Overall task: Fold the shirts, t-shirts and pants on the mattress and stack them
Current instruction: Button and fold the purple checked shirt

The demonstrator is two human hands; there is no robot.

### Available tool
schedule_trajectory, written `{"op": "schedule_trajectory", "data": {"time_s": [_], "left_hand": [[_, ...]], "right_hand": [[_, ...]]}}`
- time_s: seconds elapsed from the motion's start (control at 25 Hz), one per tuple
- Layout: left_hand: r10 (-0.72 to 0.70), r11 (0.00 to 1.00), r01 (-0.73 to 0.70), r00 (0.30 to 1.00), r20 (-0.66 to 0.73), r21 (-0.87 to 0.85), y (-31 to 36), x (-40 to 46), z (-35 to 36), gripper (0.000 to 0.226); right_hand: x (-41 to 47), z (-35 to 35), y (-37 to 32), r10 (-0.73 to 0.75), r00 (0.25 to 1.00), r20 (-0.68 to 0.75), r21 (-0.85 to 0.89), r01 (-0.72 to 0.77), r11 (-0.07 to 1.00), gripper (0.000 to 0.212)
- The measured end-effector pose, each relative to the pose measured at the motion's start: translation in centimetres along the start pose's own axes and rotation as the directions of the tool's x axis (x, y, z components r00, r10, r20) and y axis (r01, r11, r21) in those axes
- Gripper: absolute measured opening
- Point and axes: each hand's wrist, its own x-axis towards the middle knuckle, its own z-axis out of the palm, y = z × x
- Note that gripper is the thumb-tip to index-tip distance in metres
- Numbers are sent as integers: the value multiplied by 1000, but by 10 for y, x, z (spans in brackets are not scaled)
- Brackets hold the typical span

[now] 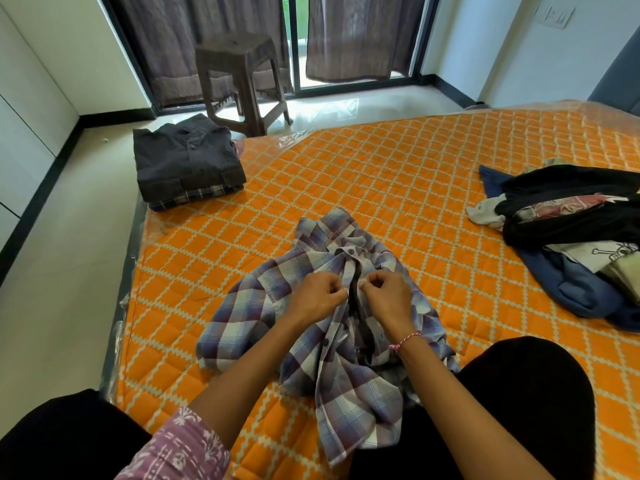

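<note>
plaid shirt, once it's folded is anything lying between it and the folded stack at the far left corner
Nothing visible does. Both the left hand and right hand pinch the plaid shirt at its placket, and only bare mattress lies between it and the folded stack. The unfolded pile sits off to the right.

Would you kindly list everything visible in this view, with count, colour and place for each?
plaid shirt: one, purple, blue and white, crumpled on the mattress in front of the person.
folded stack: one, dark grey shirt on top, checked ones beneath, far left corner of the mattress.
unfolded pile: one, black, navy and white clothes, right side of the mattress.
mattress: one, orange with cream lattice, under clear plastic.
stool: one, brown plastic, on the floor by the window.
curtains: two, brown, at the glass door.
switch panel: one, white, on the right wall.
left hand: pinches the shirt's left placket.
right hand: pinches the right placket; pink thread on the wrist.
</note>
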Motion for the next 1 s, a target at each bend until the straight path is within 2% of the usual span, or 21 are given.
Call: {"op": "schedule_trajectory", "data": {"time_s": [0.04, 0.08, 0.2, 0.32, 0.44, 0.52, 0.72, 0.88, 1.0], "left_hand": [[-6, 997, 8, 999, -33, 83, 2, 1, -1, 31], [-17, 995, 22, 998, -58, 93, 4, 2, -2, 31], [-66, 996, 63, 997, -42, -63, 11, 7, -9, 35], [-77, 972, 92, 994, 79, -217, 14, 6, -15, 37], [-93, 929, 145, 982, 165, -341, 11, 4, -16, 39], [-101, 923, 150, 983, 154, -353, 8, 3, -13, 39], [-76, 951, 98, 993, 85, -294, 10, 3, -6, 33], [-103, 923, 116, 993, 55, -366, 9, -2, -1, 25], [-80, 938, 78, 997, 9, -336, 7, -2, 4, 19]], "right_hand": [[0, 0, -1, -8, 1000, -23, 5, 8, 1000, 15], [-2, 1, -2, -27, 1000, -4, 2, 27, 1000, 15], [-11, 9, -3, -85, 993, 76, -61, 89, 994, 17], [-12, 14, -1, -64, 998, 25, -76, 66, 995, 20], [-7, 9, -1, 25, 997, -73, -33, -28, 999, 17], [-2, 3, -1, 74, 991, -114, 39, -70, 997, 16], [-3, 3, 4, 30, 998, 50, 74, -34, 997, 15], [-3, 6, 7, 30, 996, 80, 142, -41, 989, 12], [-2, 8, 8, 82, 994, 74, 245, -98, 965, 16]]}}
